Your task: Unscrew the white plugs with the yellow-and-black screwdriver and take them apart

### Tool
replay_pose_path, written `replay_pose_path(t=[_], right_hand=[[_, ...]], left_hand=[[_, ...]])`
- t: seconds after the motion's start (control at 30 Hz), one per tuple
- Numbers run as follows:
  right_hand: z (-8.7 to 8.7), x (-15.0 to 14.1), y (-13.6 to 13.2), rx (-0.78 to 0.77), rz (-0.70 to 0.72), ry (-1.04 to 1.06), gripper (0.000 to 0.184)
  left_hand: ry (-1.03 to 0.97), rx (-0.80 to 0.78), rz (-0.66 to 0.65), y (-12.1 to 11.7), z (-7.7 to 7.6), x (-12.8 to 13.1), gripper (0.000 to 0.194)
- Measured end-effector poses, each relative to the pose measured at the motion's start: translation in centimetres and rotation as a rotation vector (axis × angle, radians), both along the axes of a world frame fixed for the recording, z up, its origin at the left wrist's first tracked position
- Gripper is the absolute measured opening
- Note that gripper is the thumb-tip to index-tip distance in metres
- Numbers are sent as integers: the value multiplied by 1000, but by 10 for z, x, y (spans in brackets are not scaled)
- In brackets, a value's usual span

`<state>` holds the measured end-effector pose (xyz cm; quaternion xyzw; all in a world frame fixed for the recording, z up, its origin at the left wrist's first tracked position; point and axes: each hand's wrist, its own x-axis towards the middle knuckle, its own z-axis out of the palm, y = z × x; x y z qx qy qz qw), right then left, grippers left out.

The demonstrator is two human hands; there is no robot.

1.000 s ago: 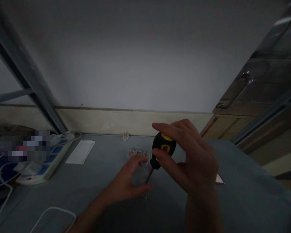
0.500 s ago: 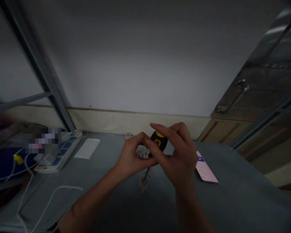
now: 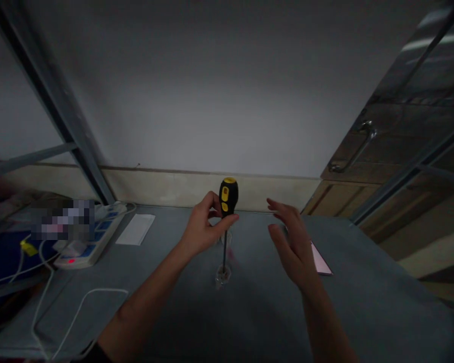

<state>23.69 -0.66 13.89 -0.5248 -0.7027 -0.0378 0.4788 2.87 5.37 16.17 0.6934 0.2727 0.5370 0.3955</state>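
A screwdriver (image 3: pixel 229 197) with a black and yellow handle stands nearly upright over the table. My left hand (image 3: pixel 203 224) is closed on the lower part of its handle, thumb in front. The shaft runs down to a small clear plug (image 3: pixel 223 275) lying on the table, and its tip meets the plug. Behind the shaft another small clear piece (image 3: pixel 227 237) is partly hidden by my left hand. Off to the right, my right hand (image 3: pixel 293 244) is open in the air, fingers apart, holding nothing.
A phone (image 3: pixel 321 261) lies partly behind my right hand. On the left are a white power strip (image 3: pixel 87 257) with a lit red switch, a white card (image 3: pixel 136 229) and a loose white cable (image 3: pixel 98 291). Metal posts (image 3: pixel 93 174) rise at both sides; a wall stands behind.
My right hand has let go of the screwdriver handle and moved right, its fingers opening. The screwdriver has swung from a tilt to nearly upright, with my left hand still on it.
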Motion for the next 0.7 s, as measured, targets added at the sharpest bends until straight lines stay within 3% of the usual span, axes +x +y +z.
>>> replay_pose_path(t=[0.17,0.3,0.47,0.7], right_hand=[[-96,113,-25,0,-417,-70,43],[-145,175,-62,-22,-593,-167,41],[-171,188,-78,-140,-620,-294,45],[-180,190,-75,-198,-694,-330,47]], left_hand=[[-66,30,108,5,-15,2,21],[-91,47,91,1,-19,6,21],[-80,87,72,-5,-22,9,20],[-87,113,80,-10,-30,5,20]])
